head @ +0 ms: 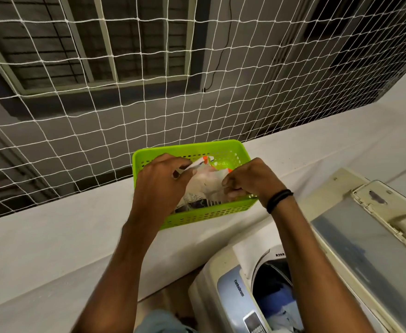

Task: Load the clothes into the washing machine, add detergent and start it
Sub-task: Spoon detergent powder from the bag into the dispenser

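Along the white ledge [53,224] and just below it, the washing machine [223,284] is standing with its lid [365,248] raised. The clothes [276,306] are lying in the drum, so I judge that the loading is done and the detergent step is going on. The green basket [197,216] is sitting on the ledge, close to its near edge. Over the basket, both hands are grasping the detergent pouch [206,186]. The left hand [158,181] is pinching its upper edge and the right hand [252,179] is pinching the opposite corner, while the lower part of the pouch is resting inside the basket.

It seems the hands are pulling the pouch open. If the pull is too strong, the pouch may tear wide and the detergent may be falling into the basket or on the ledge instead of the machine. The same pull may also be dragging the light basket toward the edge, so it may tip off.
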Demonstrator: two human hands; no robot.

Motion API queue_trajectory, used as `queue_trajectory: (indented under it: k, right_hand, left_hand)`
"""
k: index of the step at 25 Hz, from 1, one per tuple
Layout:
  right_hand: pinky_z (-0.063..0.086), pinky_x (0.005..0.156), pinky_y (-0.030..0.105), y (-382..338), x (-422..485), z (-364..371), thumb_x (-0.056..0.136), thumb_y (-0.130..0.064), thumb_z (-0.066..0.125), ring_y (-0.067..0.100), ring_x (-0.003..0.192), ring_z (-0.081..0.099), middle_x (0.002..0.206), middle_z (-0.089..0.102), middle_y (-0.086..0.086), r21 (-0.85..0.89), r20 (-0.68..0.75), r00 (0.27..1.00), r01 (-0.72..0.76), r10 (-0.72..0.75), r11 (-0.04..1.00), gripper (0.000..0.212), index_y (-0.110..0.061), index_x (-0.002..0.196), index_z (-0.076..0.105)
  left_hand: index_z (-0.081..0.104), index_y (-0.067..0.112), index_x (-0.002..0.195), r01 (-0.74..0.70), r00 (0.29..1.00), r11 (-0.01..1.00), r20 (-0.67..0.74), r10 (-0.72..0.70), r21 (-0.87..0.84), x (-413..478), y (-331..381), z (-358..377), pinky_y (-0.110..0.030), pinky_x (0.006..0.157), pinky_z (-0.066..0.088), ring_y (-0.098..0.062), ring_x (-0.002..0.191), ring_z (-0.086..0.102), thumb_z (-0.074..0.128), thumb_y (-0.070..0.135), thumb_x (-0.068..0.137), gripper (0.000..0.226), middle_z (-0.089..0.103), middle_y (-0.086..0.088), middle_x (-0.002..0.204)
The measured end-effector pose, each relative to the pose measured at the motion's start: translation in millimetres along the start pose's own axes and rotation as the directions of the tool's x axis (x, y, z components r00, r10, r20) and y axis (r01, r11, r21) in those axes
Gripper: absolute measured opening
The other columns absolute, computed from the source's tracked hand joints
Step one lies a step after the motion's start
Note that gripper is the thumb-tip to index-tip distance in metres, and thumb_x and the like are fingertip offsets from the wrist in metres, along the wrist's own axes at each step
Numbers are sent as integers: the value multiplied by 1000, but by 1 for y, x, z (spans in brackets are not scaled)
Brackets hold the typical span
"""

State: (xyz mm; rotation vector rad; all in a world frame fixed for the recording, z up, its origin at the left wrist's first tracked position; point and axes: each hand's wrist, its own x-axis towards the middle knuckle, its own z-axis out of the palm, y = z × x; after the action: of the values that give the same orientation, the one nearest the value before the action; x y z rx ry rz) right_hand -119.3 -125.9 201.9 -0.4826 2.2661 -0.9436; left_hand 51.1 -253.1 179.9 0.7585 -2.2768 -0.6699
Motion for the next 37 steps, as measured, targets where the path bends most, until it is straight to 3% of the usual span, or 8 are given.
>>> queue_trajectory:
  k: [4, 7, 15, 18, 22, 29, 33, 37]
  right_hand:
    - [63, 70, 34, -2, -18, -16, 77, 2, 58, 24, 65, 74, 72, 75, 13, 155, -128, 992, 37, -17, 987, 20, -5, 72, 76]
    - [60, 63, 28, -1, -29, -20, 78, 1, 55, 17, 50, 69, 59, 72, 9, 88, -249, 966, 95, -71, 992, 29, -10, 62, 76]
    - [60, 77, 35, 8, -29, -22, 74, -15, 59, 16, 66, 72, 53, 70, 1, -31, -370, 918, 140, -141, 990, 23, -15, 59, 76]
    - [60, 79, 34, 13, -25, -23, 76, -16, 61, 14, 67, 72, 55, 71, 2, -11, -357, 924, 143, -137, 990, 21, -15, 62, 77]
    - [62, 75, 40, 18, -23, -25, 78, -2, 60, 28, 65, 74, 64, 73, 14, 222, -279, 959, 101, -36, 970, 23, -10, 63, 76]
    - [59, 58, 23, 27, -47, -46, 83, 18, 51, 24, 65, 73, 81, 70, 22, 530, -117, 993, 60, 3, 846, 20, 13, 84, 70]
    - [58, 60, 23, 51, -65, -64, 84, 19, 50, 27, 71, 73, 81, 71, 24, 588, -148, 988, 58, 36, 807, 21, 14, 88, 70]
    - [59, 62, 23, 91, -89, -91, 83, 18, 51, 27, 74, 74, 79, 73, 24, 648, -238, 962, 54, 134, 760, 22, 11, 87, 72]
  left_hand:
    - [77, 28, 99, -3, 1000, 1000, -21, 2, -21, 0, -1, 0, -28, 70, 52, -15, 74, 65, 76, 37, 82, 19, 71, 7, 94]
    - [76, 28, 98, -9, 1000, 1000, -20, 8, -22, -1, -1, 2, -30, 70, 53, -16, 73, 65, 78, 35, 80, 19, 71, 7, 93]
    - [76, 28, 98, 0, 1000, 1000, -4, 0, -5, -2, 3, 7, -31, 72, 53, -18, 76, 65, 77, 34, 81, 18, 71, 6, 96]
    - [76, 29, 98, 21, 1000, 1000, -5, -21, -14, -3, 4, 7, -29, 72, 52, -16, 77, 65, 76, 34, 81, 18, 71, 8, 97]
    - [76, 29, 97, 14, 1000, 1000, -17, -15, -5, -5, 7, 7, -30, 71, 53, -17, 74, 65, 78, 34, 80, 18, 71, 7, 96]
    - [76, 26, 100, -10, 999, 1000, -34, 9, -23, -11, 20, 6, -31, 75, 53, -20, 83, 66, 75, 34, 83, 19, 70, 5, 101]
    - [76, 23, 99, -79, 995, 981, -76, 67, -176, -19, 48, 9, -31, 74, 55, -11, 79, 64, 72, 29, 88, 13, 69, 7, 98]
    - [75, 23, 101, -120, 993, 925, -36, 114, -360, -32, 90, 25, -11, 71, 45, -2, 74, 61, 69, 22, 91, 12, 68, 10, 97]
